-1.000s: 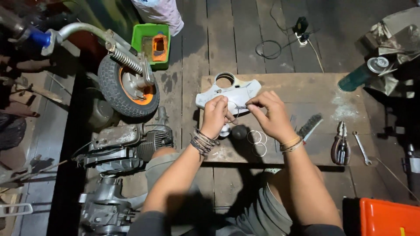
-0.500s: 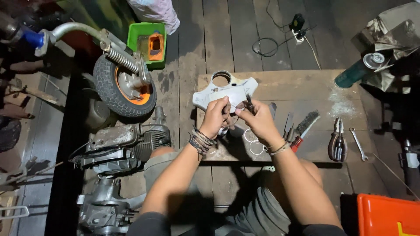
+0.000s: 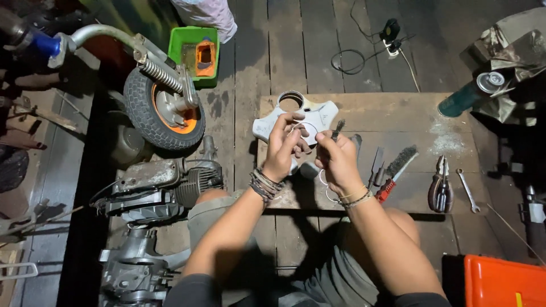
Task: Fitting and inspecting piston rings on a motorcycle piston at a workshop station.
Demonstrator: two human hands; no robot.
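Observation:
My left hand (image 3: 286, 145) is raised over a wooden board (image 3: 398, 113) and pinches a thin wire ring between its fingertips. My right hand (image 3: 336, 160) is closed around a small dark tool whose tip (image 3: 340, 126) sticks up beside the left fingers. Behind both hands lies a white, star-shaped metal cover (image 3: 318, 116) with a round hole at one corner. Thin rings (image 3: 325, 181) lie on the board below my right hand. Bracelets sit on both wrists.
A wire brush (image 3: 398, 166), a file (image 3: 376, 166), pliers (image 3: 441, 185) and a spanner (image 3: 467, 190) lie on the board's right side. A small wheel (image 3: 162, 111) on a fork, an engine (image 3: 165, 185), a green box (image 3: 196, 54), a spray can (image 3: 469, 95) and an orange case (image 3: 503, 281) surround me.
Both hands have lifted off the white cover and drawn together toward me. My right hand moved left and now holds the dark tool upright beside the left fingers.

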